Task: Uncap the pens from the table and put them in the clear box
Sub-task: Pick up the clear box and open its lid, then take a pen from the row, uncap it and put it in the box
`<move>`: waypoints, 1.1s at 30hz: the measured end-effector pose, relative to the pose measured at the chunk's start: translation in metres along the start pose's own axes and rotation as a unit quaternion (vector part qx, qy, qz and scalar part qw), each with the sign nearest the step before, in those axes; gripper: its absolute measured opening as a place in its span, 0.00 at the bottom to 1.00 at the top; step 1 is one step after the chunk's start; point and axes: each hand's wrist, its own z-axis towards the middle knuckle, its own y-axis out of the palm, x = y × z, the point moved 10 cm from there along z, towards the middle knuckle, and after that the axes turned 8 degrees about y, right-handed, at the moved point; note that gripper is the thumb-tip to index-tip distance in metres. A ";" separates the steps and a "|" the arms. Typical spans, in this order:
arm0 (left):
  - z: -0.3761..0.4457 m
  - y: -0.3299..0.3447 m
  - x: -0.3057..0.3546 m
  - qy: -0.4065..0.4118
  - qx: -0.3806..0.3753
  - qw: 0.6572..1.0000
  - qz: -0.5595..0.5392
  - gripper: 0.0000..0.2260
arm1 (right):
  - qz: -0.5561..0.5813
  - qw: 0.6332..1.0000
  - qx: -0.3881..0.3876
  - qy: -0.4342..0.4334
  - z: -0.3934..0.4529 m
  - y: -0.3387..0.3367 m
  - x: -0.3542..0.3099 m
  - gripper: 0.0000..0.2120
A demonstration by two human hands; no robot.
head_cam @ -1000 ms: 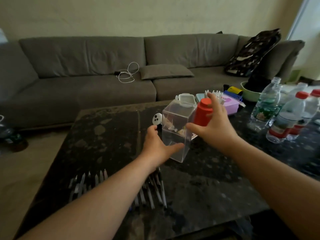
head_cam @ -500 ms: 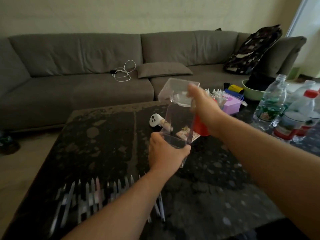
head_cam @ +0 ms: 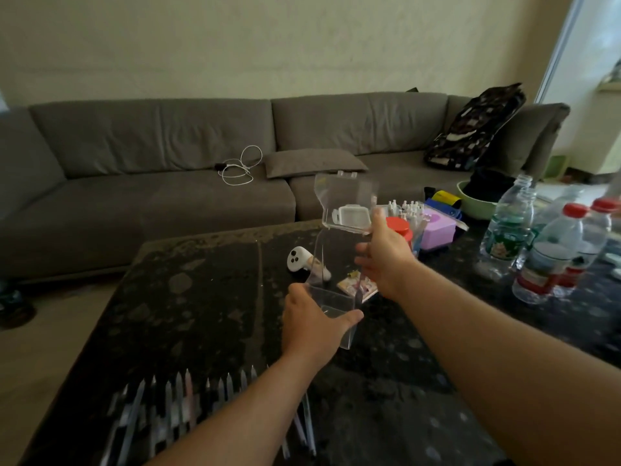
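A: Dark table point(head_cam: 208, 297): pens point(head_cam: 178, 398) in a row at the near edge, still capped, apparently.

B: Clear box point(head_cam: 336, 280) above the middle. Left hand point(head_cam: 312, 327) clamps its base, presumably as an anchor; right hand point(head_cam: 383, 260), fingers loosely spread, props the hinged lid point(head_cam: 346, 203) up.

A: So loading looks unstarted.
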 end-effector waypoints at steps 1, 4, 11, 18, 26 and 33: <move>-0.001 0.000 0.000 -0.002 -0.001 1.000 0.001 0.41 | -0.007 0.998 0.035 -0.047 -0.004 -0.008 -0.004 0.27; -0.002 -0.002 0.003 -0.004 0.003 1.000 0.013 0.40 | -0.118 0.952 0.081 -0.270 -0.035 -0.018 -0.037 0.32; -0.002 -0.003 0.004 -0.013 0.010 1.000 0.027 0.40 | -0.236 0.907 0.084 -0.339 -0.050 -0.002 -0.075 0.27; -0.005 -0.003 -0.001 0.010 0.010 1.000 0.015 0.39 | -0.273 0.933 0.057 -0.226 -0.019 -0.008 -0.047 0.29; -0.003 -0.014 -0.013 0.013 -0.084 0.991 0.105 0.28 | -0.244 0.940 0.053 -0.233 -0.033 -0.023 0.003 0.31; -0.021 -0.071 -0.034 0.064 -0.246 0.920 0.298 0.04 | -0.513 0.835 -0.193 -0.056 -0.087 0.027 0.144 0.07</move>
